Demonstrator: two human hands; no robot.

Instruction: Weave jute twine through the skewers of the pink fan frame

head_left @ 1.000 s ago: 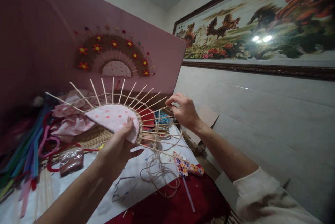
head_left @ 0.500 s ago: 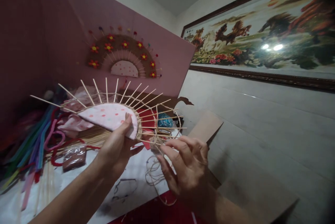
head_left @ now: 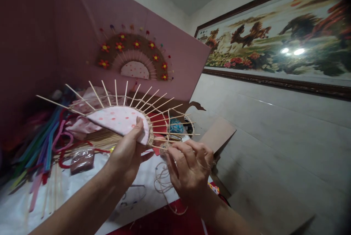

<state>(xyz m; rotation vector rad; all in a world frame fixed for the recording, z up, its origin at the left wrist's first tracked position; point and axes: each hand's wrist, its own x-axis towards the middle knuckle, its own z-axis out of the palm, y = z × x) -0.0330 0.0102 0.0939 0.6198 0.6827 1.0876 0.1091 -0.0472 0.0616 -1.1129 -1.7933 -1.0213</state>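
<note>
My left hand grips a half-round woven fan frame, its thumb lying on the pink dotted cloth of the base. Thin wooden sticks fan out from the twine-wrapped rim, and a strand of twine is woven through them partway along. At the lowest stick on the right side, my right hand has its fingers and thumb pinched together on the twine. A loose tangle of that twine hangs below the fingers. The fingertips partly cover the twine and the stick's end.
A pink board behind bears a finished-looking fan with red flowers. Pipe cleaners, a packet of brown material and wooden sticks lie on the left. Blue yarn sits behind the frame; cardboard leans at right.
The view has shifted slightly, so the frame and board appear further right. My right hand has closed in nearer the lowest stick, its fingers drawn tighter together on the twine.
</note>
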